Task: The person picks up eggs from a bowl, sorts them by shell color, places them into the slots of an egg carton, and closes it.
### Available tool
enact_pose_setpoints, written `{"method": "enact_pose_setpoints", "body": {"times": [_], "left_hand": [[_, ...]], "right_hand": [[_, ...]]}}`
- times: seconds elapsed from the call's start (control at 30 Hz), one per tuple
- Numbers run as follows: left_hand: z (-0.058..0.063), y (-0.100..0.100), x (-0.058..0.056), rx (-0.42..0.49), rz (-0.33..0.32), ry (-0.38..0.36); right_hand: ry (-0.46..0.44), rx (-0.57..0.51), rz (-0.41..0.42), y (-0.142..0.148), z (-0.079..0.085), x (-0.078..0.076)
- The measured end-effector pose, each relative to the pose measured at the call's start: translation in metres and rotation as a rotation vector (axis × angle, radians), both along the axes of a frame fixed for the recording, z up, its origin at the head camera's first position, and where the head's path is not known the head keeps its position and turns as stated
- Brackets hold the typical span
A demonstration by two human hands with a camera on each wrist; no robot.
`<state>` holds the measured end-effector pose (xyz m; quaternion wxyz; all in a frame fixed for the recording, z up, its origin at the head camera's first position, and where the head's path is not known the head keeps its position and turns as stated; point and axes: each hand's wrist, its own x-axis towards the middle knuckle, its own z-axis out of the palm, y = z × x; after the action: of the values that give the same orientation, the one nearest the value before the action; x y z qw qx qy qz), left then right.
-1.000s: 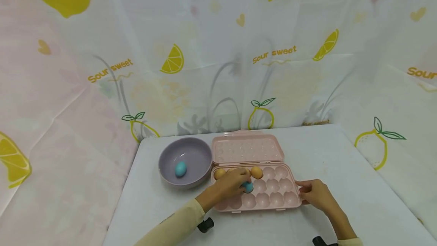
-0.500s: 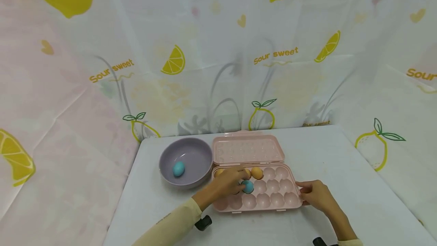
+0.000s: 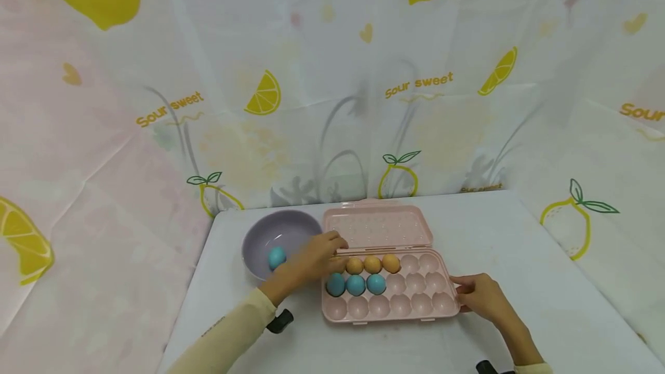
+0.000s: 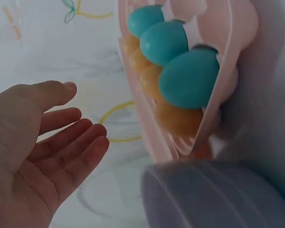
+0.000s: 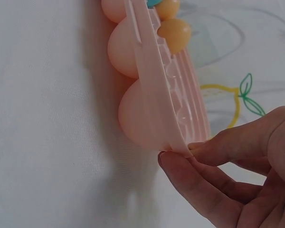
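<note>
A pink egg box (image 3: 415, 283) lies with its lid folded back on the white table. Several orange eggs (image 3: 372, 264) fill part of its back row; three blue eggs (image 3: 355, 285) sit in the middle row, at the left. My left hand (image 3: 310, 258) hovers over the gap between the box and a purple-grey bowl (image 3: 256, 242), fingers extended and holding nothing, as the left wrist view confirms. One blue egg (image 3: 277, 257) shows in the bowl, partly behind that hand. With thumb and fingers, my right hand (image 5: 232, 166) pinches the box's right end rim.
The raised lid (image 3: 376, 227) lies flat behind the cups. White tabletop (image 3: 525, 258) extends to the right of the box, and a lemon-print cloth (image 3: 312, 74) hangs behind the table.
My left hand has let go of the third blue egg, now seated in the middle row, and moved left toward the bowl. The right hand keeps its grip on the box.
</note>
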<state>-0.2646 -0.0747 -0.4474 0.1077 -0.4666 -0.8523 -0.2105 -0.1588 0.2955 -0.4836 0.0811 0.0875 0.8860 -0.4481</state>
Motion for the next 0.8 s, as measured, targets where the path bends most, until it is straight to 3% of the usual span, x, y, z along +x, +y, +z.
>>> {"method": "enact_pose_setpoints", "body": {"times": [0.17, 0.43, 0.57, 0.73, 0.8], "left_hand": [[0.012, -0.028, -0.009, -0.060, 0.130, -0.039], [0.018, -0.066, -0.018, -0.340, 0.419, -0.081], [0.014, -0.079, -0.022, -0.468, 0.512, -0.206], [0.011, -0.086, -0.028, -0.529, 0.557, -0.396], [0.007, -0.089, -0.032, -0.546, 0.563, -0.431]], "right_hand": [[0.006, -0.015, 0.006, 0.002, 0.001, 0.000], [0.000, -0.028, -0.009, 0.003, -0.001, 0.002], [-0.014, -0.009, -0.023, 0.001, -0.002, 0.002], [-0.014, -0.003, -0.028, 0.000, -0.003, 0.002], [-0.012, -0.007, -0.027, 0.000, -0.004, 0.002]]}}
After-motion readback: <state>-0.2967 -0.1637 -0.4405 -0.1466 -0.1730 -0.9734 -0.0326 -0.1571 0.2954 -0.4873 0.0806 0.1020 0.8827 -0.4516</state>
